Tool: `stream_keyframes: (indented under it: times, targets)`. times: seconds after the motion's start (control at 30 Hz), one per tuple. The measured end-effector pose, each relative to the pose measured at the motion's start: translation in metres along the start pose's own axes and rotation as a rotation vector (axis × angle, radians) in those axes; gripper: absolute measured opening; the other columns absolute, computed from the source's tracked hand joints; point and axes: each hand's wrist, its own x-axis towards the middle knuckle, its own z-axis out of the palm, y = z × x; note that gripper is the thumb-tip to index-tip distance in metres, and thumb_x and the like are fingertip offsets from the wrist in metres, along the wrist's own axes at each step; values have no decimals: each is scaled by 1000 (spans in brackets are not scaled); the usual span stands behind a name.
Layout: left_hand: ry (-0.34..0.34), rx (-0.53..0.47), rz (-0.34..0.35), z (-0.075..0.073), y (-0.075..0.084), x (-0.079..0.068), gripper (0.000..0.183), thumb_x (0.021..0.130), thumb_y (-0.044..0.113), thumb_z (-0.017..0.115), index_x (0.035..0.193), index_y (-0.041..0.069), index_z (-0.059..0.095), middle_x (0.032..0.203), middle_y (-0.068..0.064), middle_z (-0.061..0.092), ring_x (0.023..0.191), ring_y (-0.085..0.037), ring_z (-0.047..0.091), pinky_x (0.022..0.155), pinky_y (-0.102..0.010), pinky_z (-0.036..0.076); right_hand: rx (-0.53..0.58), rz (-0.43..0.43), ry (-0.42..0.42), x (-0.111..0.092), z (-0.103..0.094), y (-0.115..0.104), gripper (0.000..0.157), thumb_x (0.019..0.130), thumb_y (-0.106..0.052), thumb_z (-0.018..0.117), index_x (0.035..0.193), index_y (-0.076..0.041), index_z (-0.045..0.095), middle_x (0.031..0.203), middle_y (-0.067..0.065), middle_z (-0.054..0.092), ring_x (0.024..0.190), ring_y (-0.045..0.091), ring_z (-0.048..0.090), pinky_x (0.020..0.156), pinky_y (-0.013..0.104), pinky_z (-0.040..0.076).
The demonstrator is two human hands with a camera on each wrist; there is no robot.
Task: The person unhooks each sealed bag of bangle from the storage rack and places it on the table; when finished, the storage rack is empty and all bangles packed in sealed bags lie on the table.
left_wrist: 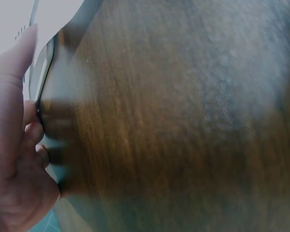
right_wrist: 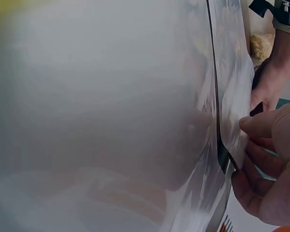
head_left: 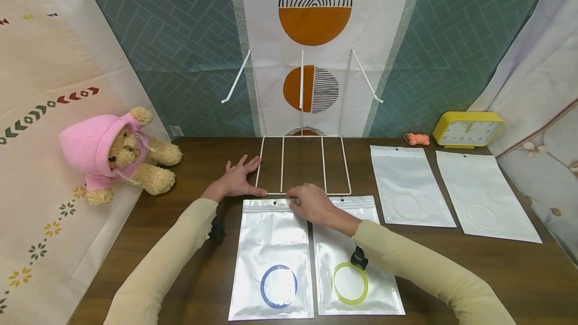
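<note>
Two silver zip bags lie side by side: the left bag (head_left: 275, 245) bears a blue ring (head_left: 278, 286), the right bag (head_left: 334, 245) a yellow-green ring (head_left: 349, 283). My right hand (head_left: 311, 203) pinches the left bag's top right corner; in the right wrist view its thumb (right_wrist: 261, 123) lies over the bag's edge and the other fingers are curled near it. With fingers spread, my left hand (head_left: 237, 179) rests on the table against the left side of a white wire rack's base (head_left: 282, 164). Part of the right bag's top is hidden behind my right hand.
Two more silver bags, a nearer one (head_left: 406, 174) and a farther one (head_left: 478, 184), lie at the right. Behind them are an orange yarn bundle (head_left: 417, 139) and a yellow clock (head_left: 469, 129). A pink-hooded teddy bear (head_left: 99, 144) sits left. Rack prongs (head_left: 237, 76) jut forward.
</note>
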Motion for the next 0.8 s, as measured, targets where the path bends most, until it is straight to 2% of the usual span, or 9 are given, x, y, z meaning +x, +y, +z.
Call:
stream_keyframes:
  times: [0.13,0.37,0.53,0.8]
  targets:
    - [-12,-11,-1,0,0,1,111,79,55,80,160,8,21,165,-11,17,150,-39,0,107,-73,-6,-40,-48,50,-2,-3,2,10,86,-5,71,94,-9,77,92,1,73,84,23,65,75,39,51]
    - [-3,-4,11,-1,-3,-1,110,79,55,79,160,6,22,165,-13,18,150,-41,2,106,-74,-5,27,-30,131,-12,-28,12,9,88,-5,71,94,-4,77,93,4,73,89,25,67,78,40,53]
    - [3,4,9,1,-4,-10,109,80,53,79,159,4,23,164,-16,19,149,-44,3,105,-76,-3,67,-21,169,-36,-55,33,8,89,-2,69,93,-2,77,90,3,73,80,21,67,72,38,53]
    - [35,-12,31,3,-8,-21,108,80,53,78,158,1,24,163,-19,21,148,-47,4,103,-78,-4,68,80,225,-75,-106,64,8,91,1,69,95,-1,76,87,4,72,71,15,65,63,35,53]
